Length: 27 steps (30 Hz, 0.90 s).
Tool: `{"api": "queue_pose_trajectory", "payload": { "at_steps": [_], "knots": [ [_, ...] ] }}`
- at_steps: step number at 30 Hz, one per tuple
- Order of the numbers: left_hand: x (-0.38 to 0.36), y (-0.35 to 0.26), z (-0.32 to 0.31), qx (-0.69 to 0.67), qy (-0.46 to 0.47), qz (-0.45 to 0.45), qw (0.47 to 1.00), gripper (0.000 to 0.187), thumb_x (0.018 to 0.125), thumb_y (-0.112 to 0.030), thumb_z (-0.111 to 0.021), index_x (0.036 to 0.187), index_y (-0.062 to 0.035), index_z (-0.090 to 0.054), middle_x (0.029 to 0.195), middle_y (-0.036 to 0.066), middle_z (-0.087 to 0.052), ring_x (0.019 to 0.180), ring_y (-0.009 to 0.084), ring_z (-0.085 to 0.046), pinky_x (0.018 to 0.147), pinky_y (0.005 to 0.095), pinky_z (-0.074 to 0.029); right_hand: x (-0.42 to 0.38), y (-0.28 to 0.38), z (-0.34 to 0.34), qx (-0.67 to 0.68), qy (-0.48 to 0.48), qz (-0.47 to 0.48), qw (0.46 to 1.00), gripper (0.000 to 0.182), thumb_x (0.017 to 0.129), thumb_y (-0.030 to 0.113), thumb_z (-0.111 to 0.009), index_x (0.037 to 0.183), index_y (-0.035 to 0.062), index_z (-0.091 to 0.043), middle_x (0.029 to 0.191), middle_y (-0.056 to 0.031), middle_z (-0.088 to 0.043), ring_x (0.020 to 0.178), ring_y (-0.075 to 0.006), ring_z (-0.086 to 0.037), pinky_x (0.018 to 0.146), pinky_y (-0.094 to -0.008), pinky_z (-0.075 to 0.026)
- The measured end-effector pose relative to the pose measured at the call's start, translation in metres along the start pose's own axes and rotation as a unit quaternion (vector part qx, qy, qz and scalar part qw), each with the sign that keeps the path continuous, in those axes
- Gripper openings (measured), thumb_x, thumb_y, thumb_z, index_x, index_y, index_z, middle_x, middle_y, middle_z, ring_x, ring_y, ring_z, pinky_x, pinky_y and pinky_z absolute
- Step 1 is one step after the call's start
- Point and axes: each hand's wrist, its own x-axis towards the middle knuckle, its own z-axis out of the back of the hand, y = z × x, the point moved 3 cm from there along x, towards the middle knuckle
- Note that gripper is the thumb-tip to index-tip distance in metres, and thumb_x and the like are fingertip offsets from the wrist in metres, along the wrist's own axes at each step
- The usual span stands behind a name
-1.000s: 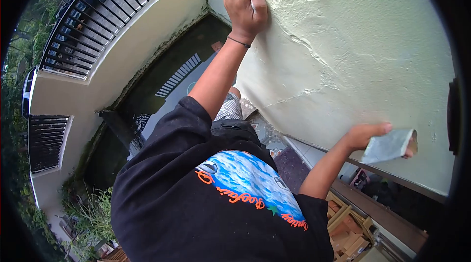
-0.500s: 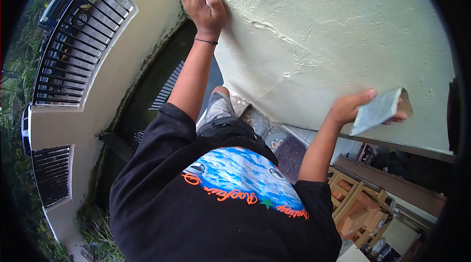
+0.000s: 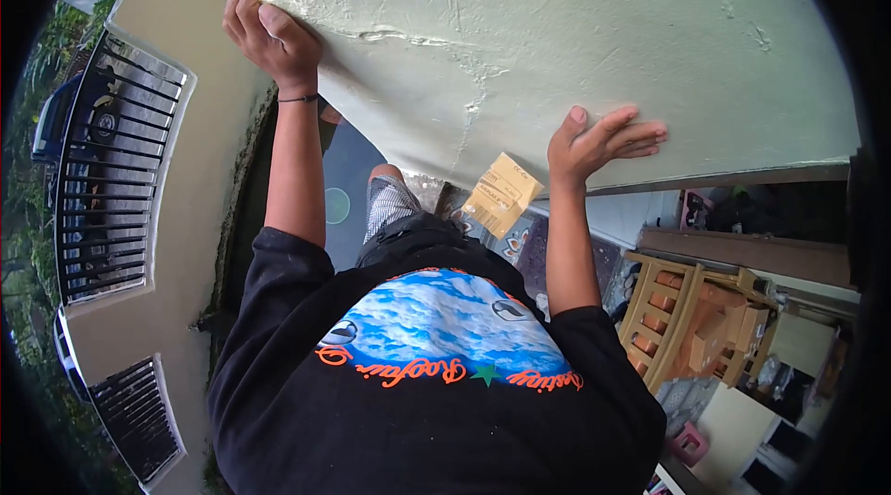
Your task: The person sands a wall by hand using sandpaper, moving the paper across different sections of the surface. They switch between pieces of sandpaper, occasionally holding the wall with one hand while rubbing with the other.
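My left hand [image 3: 274, 36] is at the upper left, its fingers curled over the corner edge of the pale painted wall [image 3: 594, 40]. A dark band circles that wrist. My right hand [image 3: 599, 144] is raised by the lower part of the wall, fingers stretched out and holding nothing. To its left a sheet of sandpaper [image 3: 503, 193] hangs in the air, apart from both hands, with its tan printed back towards me. Cracks and rough patches run across the wall surface between my hands.
On the left stands a cream parapet with black railings [image 3: 121, 180], and a vehicle [image 3: 60, 119] is parked beyond it. Below right are a wooden rack [image 3: 664, 319] with boxes, a pink stool [image 3: 690, 444] and patterned floor tiles [image 3: 515, 240].
The sandpaper has left my right hand and turned from its grey face to its tan back. My right hand has opened and appears further left. My left hand stays on the wall edge.
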Motion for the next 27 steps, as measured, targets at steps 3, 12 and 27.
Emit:
{"api": "queue_pose_trajectory", "payload": {
  "at_steps": [3,12,27],
  "knots": [
    [0.003,-0.003,0.005,0.01,0.015,-0.023,1.0,0.034,0.09,-0.025,-0.033,0.098,-0.0038,-0.058,0.108,0.014,-0.057,0.103,0.0292,-0.05,0.091,0.04,-0.036,-0.003,0.0,-0.001,0.07,-0.011,-0.041,0.997,0.068,0.092,0.043,-0.043,0.147,0.013,-0.017,0.149,-0.0283,0.005,0.137,-0.0443,0.01,0.104,-0.06,0.01],
    [0.001,-0.005,-0.005,-0.025,0.035,0.097,0.994,0.046,0.089,-0.036,-0.027,0.095,0.0032,-0.051,0.097,0.016,-0.047,0.09,0.0279,-0.047,0.083,0.0412,-0.038,-0.176,-0.075,0.04,0.06,0.306,-0.303,0.9,0.063,0.084,0.03,-0.057,0.141,0.0144,-0.033,0.145,-0.0264,-0.022,0.133,-0.0414,-0.025,0.105,-0.0506,-0.026],
    [-0.103,0.013,-0.128,0.066,0.226,-0.106,0.966,0.045,0.091,-0.031,-0.026,0.105,0.0039,-0.051,0.103,0.02,-0.05,0.094,0.0306,-0.049,0.089,0.0441,-0.04,-0.704,-0.013,0.022,0.082,0.462,-0.831,0.299,0.042,0.084,0.033,-0.04,0.109,0.0072,-0.063,0.121,-0.017,-0.057,0.111,-0.035,-0.054,0.093,-0.0478,-0.041]
  ]
}}
